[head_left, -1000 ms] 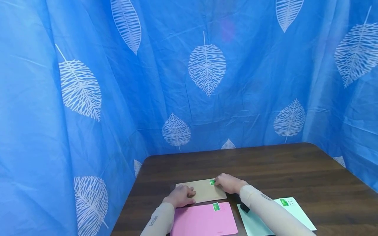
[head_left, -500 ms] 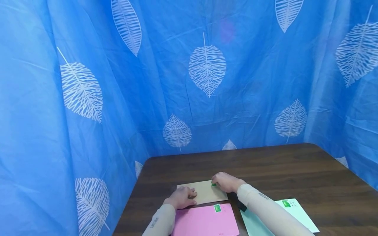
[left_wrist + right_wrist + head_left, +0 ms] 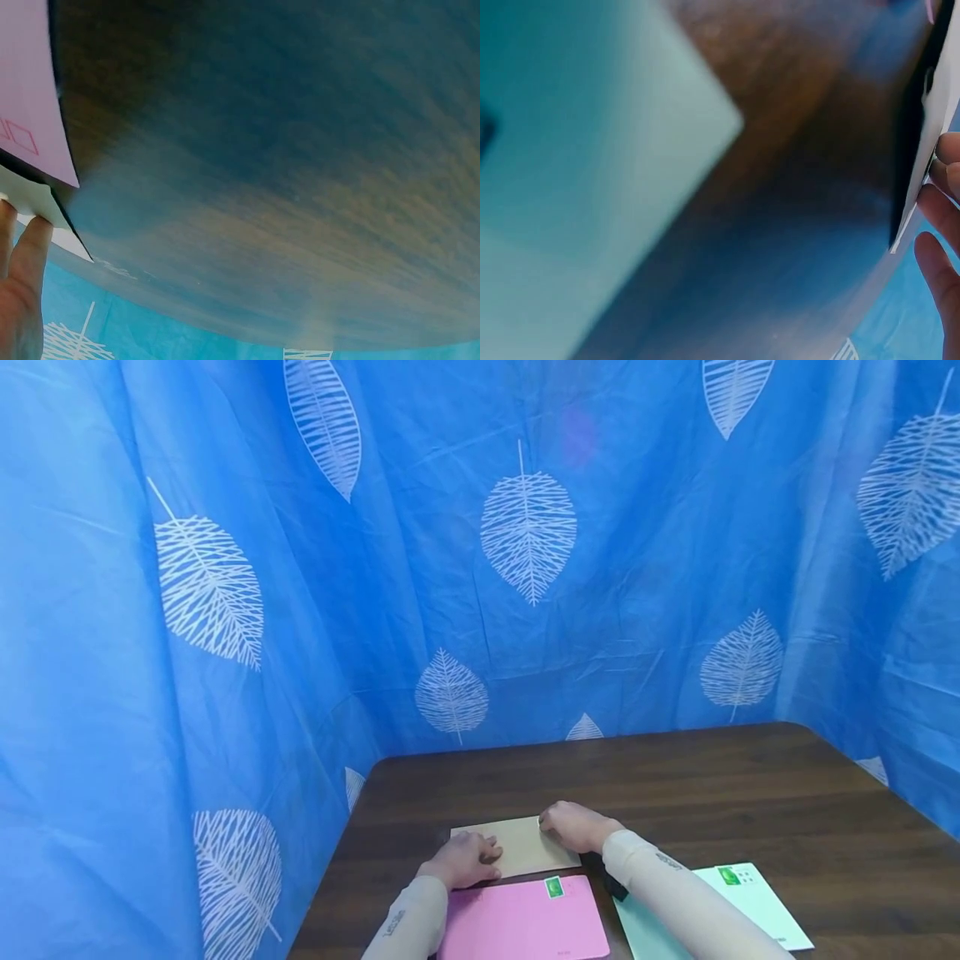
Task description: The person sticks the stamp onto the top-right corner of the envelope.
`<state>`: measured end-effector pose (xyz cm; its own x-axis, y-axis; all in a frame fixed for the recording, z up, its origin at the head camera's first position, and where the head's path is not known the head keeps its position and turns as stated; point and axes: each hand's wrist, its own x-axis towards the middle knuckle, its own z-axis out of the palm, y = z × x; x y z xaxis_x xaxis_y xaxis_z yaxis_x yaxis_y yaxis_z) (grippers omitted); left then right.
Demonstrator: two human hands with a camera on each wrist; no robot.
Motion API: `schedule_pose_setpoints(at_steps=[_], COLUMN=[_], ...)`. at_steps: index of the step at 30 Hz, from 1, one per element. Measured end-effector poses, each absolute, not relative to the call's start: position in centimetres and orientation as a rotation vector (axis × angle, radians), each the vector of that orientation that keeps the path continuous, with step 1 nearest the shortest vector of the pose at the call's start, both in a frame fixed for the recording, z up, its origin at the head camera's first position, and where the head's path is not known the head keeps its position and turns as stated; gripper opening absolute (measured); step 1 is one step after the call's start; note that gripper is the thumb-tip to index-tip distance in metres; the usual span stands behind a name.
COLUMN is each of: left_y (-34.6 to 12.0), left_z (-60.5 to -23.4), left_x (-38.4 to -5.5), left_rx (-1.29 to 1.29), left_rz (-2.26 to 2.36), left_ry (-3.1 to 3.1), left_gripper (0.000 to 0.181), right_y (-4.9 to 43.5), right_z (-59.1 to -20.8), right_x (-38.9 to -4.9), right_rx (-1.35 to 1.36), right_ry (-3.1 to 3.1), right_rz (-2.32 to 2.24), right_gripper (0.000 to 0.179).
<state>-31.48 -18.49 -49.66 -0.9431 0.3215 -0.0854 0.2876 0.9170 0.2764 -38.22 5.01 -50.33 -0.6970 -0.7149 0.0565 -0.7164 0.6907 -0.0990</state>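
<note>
A beige envelope [image 3: 522,852] lies flat on the table, its far right corner under my right hand [image 3: 574,827]. That hand's fingertips press on the corner and cover the green stamp there. My left hand [image 3: 460,860] rests on the left part of the same envelope, fingers spread; in the left wrist view its fingers [image 3: 31,251] reach onto the paper near the edge. In the right wrist view the fingers [image 3: 939,206] touch the pale envelope along its edge, with the thumb apart from them. Nearer lies a pink envelope [image 3: 525,920] with a green stamp [image 3: 554,887].
A mint-green envelope [image 3: 761,902] with a green stamp [image 3: 727,875] lies at the right, partly under my right forearm. A small black object [image 3: 617,888] shows beside that sleeve. Blue leaf-patterned curtains [image 3: 637,568] surround the dark wooden table [image 3: 675,777].
My right fingertips have shifted slightly left over the beige envelope's stamp, which showed earlier and is now hidden. My left hand stays in place.
</note>
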Motion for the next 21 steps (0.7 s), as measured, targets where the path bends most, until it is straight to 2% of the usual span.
schedule_pose_setpoints(at_steps=[8, 21], left_y=[-18.1, -18.8], left_z=[-50.1, -49.7], left_x=[-31.9, -31.7], left_rx=[0.487, 0.414], left_rz=[0.423, 0.329], left_ry=[2.930, 2.956], left_gripper=[0.040, 0.038], right_y=[5.8, 6.8], right_z=[-50.3, -50.0], right_x=[-38.1, -38.8], right_rx=[1.201, 1.161], right_ry=[-2.871, -2.820], right_rz=[0.299, 0.520], right_gripper=[0.026, 0.014])
